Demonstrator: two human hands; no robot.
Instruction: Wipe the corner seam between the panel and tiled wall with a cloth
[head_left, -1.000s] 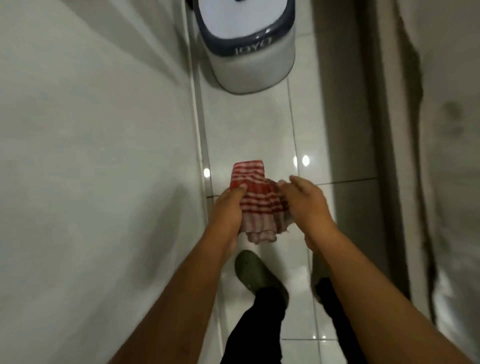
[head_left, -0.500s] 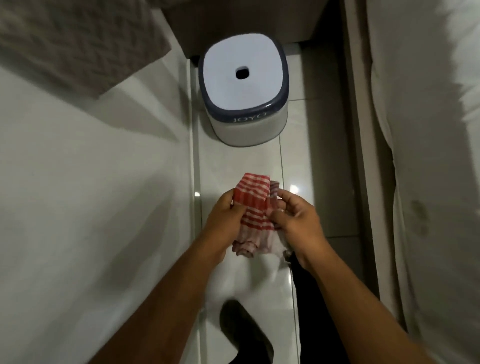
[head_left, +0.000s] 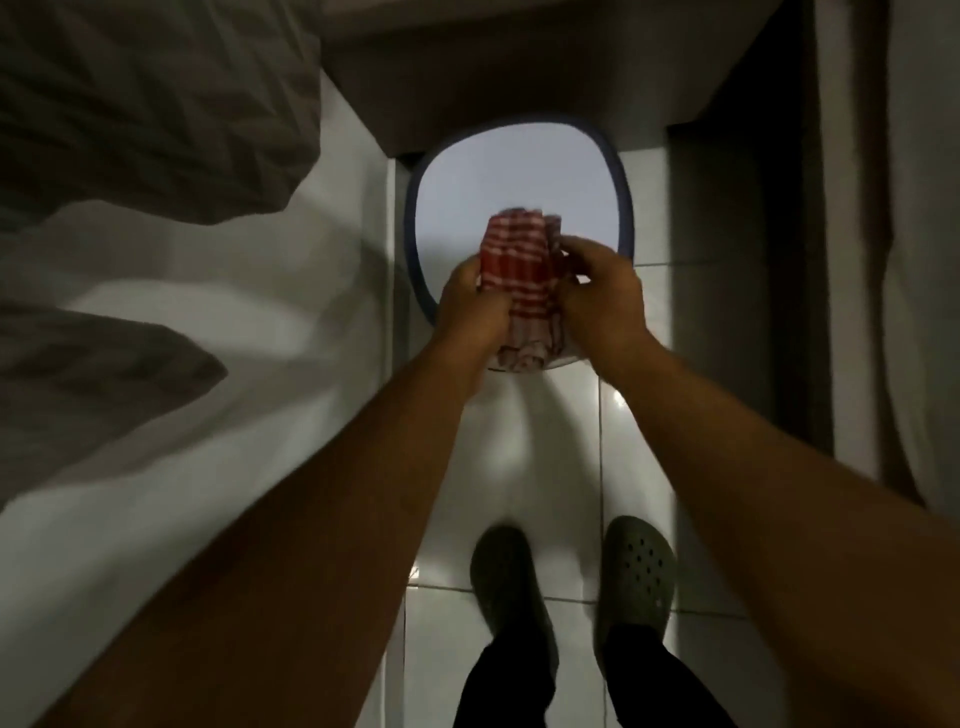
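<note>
Cloth (head_left: 514, 270) bunched between left hand (head_left: 470, 304) and right hand (head_left: 602, 296), both gripping, arms outstretched.

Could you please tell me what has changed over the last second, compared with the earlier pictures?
The view has tilted up and forward: the white stool now sits directly behind the red striped cloth, and both shoes show. The left hand and right hand still grip the bunched cloth; no wiping yet.
</note>
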